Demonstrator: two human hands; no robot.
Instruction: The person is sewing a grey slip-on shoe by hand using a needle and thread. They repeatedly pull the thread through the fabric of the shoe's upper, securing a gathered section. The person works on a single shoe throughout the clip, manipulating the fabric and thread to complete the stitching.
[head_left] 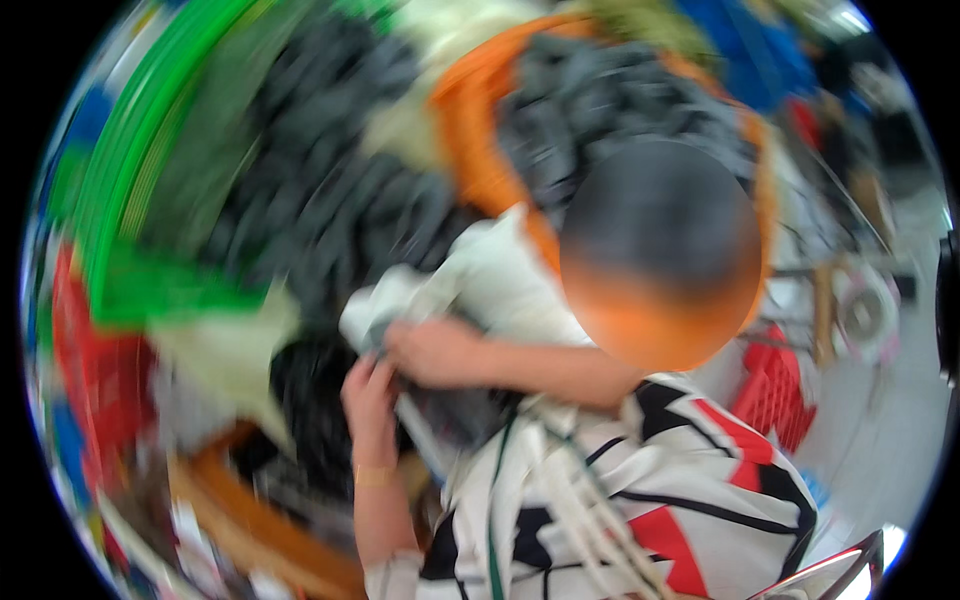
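My left hand (370,400), with a band at its wrist, comes up from the lower edge, its thumb and fingers pinched together. Beside it, fingertips nearly meeting, is my right hand (432,352), its fingers curled closed. A small grey piece (378,335), soft-looking like cloth, shows between the two hands; blur hides its exact shape and which fingers grip it. White cloth (500,265) lies just beyond the hands. Past it spreads a heap of dark grey pieces (350,215), looking like limp fabric or rubber.
An orange sack (470,115) of similar grey pieces stands at the far right, partly covered by a round blurred patch. A green crate (125,200) edges the far left. Black plastic (305,385) lies left of my hands. A red basket (775,395) stands right, near a fan (866,315).
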